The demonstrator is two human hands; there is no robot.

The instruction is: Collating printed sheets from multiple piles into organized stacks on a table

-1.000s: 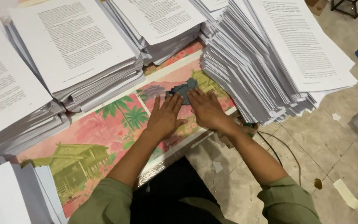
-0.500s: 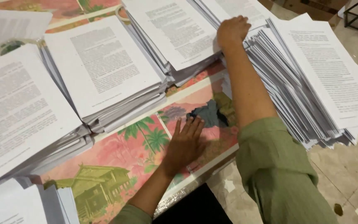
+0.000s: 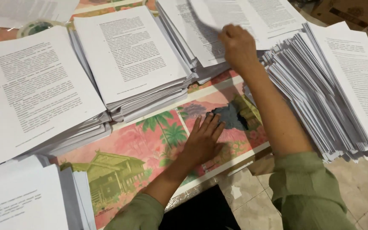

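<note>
Where it gripped the stack edge, right hand (image 3: 237,44) now lifting a sheet (image 3: 218,19).

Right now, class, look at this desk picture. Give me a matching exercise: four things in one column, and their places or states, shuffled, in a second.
Things:
1. left hand
2. right hand
3. dark grey stapler
4. tape roll

Places or states:
A. far left, between paper stacks
B. pinching a printed sheet, lifted off a stack
C. flat on the pink picture mat
D. on the mat by the left fingertips

Pairs: 1-C, 2-B, 3-D, 4-A
</note>
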